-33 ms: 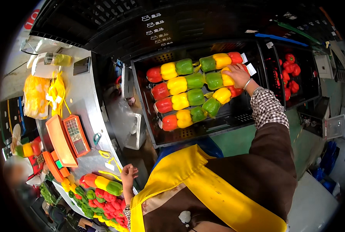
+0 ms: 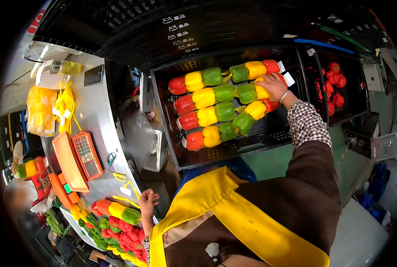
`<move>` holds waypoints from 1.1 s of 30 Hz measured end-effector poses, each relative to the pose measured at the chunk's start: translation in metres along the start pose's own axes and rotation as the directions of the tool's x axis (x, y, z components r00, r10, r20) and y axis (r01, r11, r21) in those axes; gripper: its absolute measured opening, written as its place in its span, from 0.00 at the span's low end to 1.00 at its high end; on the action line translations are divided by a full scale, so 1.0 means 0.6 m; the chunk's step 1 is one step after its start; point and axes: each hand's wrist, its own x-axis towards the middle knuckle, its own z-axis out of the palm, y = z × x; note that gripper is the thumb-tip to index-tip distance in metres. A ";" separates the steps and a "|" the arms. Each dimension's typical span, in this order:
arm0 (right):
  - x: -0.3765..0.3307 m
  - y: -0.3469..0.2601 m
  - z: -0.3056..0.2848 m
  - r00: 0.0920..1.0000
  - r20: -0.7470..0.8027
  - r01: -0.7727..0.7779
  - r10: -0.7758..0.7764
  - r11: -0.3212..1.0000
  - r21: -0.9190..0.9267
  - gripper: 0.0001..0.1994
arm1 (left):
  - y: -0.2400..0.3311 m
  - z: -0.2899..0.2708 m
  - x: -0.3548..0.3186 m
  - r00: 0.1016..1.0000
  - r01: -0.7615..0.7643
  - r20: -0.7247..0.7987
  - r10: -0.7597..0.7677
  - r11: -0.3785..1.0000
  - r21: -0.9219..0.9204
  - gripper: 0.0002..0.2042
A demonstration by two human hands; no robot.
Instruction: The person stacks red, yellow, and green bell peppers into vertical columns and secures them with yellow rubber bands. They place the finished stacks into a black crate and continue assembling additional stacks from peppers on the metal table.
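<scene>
Filling black crate (image 2: 171, 133) — bagged pepper trios, right hand (image 2: 274, 86) fingers clamped on one.

Single head-worn fisheye view, looking steeply down from above the apron (image 2: 234, 222) and forearms. Faces forward over a black crate (image 2: 171, 133) of bagged peppers at upper centre of the frame, fairly near, within arm's reach. Steel surface (image 2: 96, 120) with an orange scale (image 2: 76, 162) curving down the left of the frame. Straight edges bent toward the dark round rim. No second view to overlap with.
</scene>
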 end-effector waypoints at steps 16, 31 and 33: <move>0.065 -0.050 0.054 0.994 -0.112 0.013 0.018 0.964 0.265 0.36 | -0.014 -0.065 -0.104 0.281 -0.108 -0.888 0.365 0.931 0.348 0.17; 0.172 -0.733 -0.270 0.652 -0.340 0.749 -0.677 0.507 0.427 0.12 | -0.179 -0.247 -0.032 0.689 -0.376 -0.724 0.015 0.862 -0.340 0.40; 0.170 -0.801 -0.271 0.559 -0.337 0.814 -0.758 0.422 0.400 0.11 | -0.189 -0.263 -0.060 0.846 -0.517 -0.516 0.133 0.439 -0.735 0.35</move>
